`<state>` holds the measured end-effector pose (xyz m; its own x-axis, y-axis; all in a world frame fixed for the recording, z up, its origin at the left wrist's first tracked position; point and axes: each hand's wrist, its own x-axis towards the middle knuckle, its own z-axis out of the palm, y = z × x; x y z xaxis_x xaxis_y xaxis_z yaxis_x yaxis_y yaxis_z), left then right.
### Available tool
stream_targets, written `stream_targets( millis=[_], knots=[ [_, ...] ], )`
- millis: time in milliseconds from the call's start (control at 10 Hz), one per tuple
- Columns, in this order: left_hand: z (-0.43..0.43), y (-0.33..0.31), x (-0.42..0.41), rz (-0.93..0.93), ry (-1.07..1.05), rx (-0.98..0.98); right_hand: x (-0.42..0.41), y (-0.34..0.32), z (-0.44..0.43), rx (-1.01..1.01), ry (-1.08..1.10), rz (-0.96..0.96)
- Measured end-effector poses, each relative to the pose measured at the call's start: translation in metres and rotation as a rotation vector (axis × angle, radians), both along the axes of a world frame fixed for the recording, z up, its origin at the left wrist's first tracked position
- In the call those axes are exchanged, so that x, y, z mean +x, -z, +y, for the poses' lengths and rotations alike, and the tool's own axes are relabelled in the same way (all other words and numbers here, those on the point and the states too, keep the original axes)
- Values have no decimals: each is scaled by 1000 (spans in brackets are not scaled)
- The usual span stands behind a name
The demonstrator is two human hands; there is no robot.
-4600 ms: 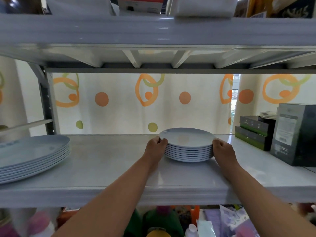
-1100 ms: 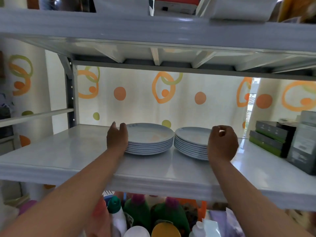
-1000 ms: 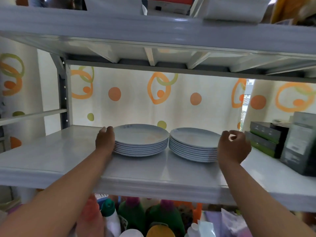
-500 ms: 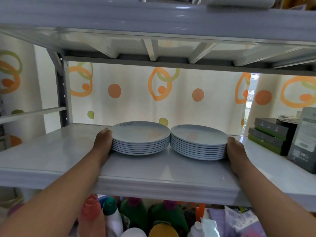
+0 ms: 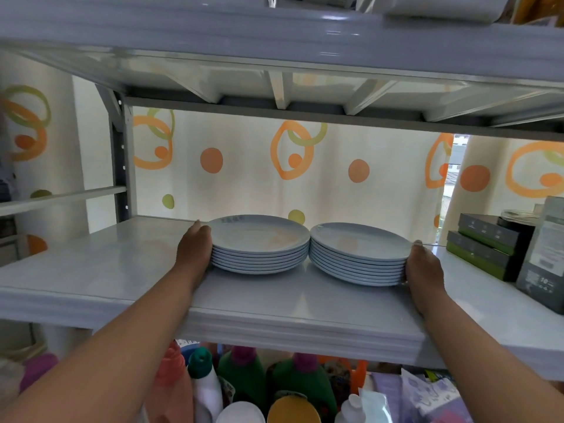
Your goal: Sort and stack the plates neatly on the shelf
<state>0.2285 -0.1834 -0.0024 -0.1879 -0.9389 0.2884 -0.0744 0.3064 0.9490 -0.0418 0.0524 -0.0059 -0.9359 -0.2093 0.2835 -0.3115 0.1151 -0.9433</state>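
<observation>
At the far left a grey upright post (image 5: 120,154) carries the shelf (image 5: 100,270), a pale glossy board that runs across the whole view, with another board close above it. Behind hangs a cream curtain (image 5: 244,178) printed with orange rings, orange dots and small green dots.

The left hand (image 5: 195,248) lies flat against the left edge of the left stack of plates (image 5: 259,244), palm turned to the rims, its fingers (image 5: 200,230) held together and pressed on the side of the pile rather than curled round it. This stack stands on the shelf a little left of the middle, set back from the front edge, its pale blue plates lying level one on another; the top plate has a faint dark mark near its far rim.

Just to the right stands the right stack of plates (image 5: 358,253), the same pale blue, its rim touching or all but touching the left one; which of the two I cannot tell. The right hand (image 5: 424,270) is pressed against its right edge, palm inward, its fingers straight and together along the rims.

Further right, well apart from the plates, sit dark flat boxes (image 5: 485,248) stacked with green edges, and beside them a taller dark box (image 5: 546,261) with a label. Below the shelf, bottles (image 5: 244,377) with coloured caps crowd the lower level.
</observation>
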Motion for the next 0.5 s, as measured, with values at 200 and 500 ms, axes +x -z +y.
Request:
stream_targets(
  millis=[200, 500],
  knots=[
    [36, 1, 1, -174, -194, -655, 30, 1, 8, 163, 287, 674],
    [116, -20, -17, -460, -151, -1403, 143, -47, 0, 74, -112, 967]
  ],
)
